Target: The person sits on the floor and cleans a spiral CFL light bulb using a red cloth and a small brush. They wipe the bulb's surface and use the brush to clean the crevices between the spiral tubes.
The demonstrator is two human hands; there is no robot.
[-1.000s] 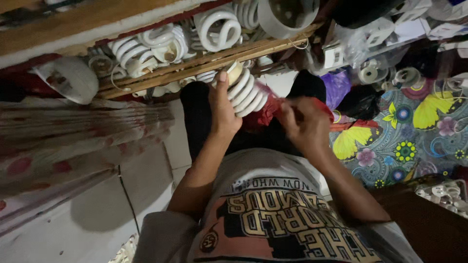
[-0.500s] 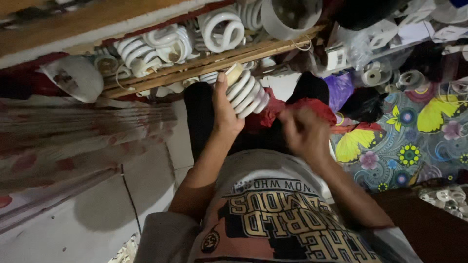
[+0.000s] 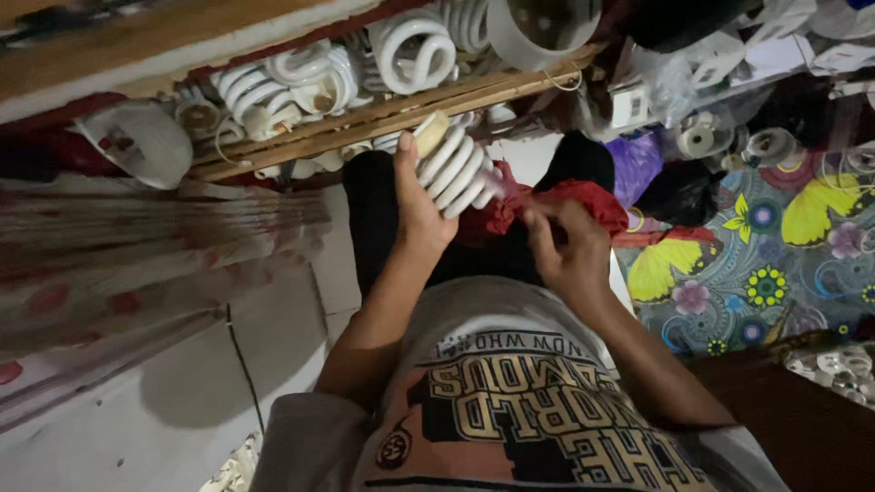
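My left hand [image 3: 421, 208] grips a white spiral lamp bulb [image 3: 453, 166], held up in front of me with its pale base pointing toward the wooden shelf. My right hand [image 3: 567, 244] is closed on a red cloth [image 3: 499, 210] that bunches just below the bulb's spiral end. Both hands are close together above my lap, over my dark trousers. How the cloth touches the bulb is partly hidden by my fingers.
A wooden shelf [image 3: 383, 114] above holds several more spiral bulbs [image 3: 290, 80] and a white round housing [image 3: 538, 25]. A white lamp shade [image 3: 141, 141] lies at left. A colourful floral mat [image 3: 775, 264] with plastic bags and small parts lies at right. Pale floor tiles are at left.
The bulb has stayed in my left hand while my right hand has shifted slightly lower on the red cloth. The view has tilted a little.
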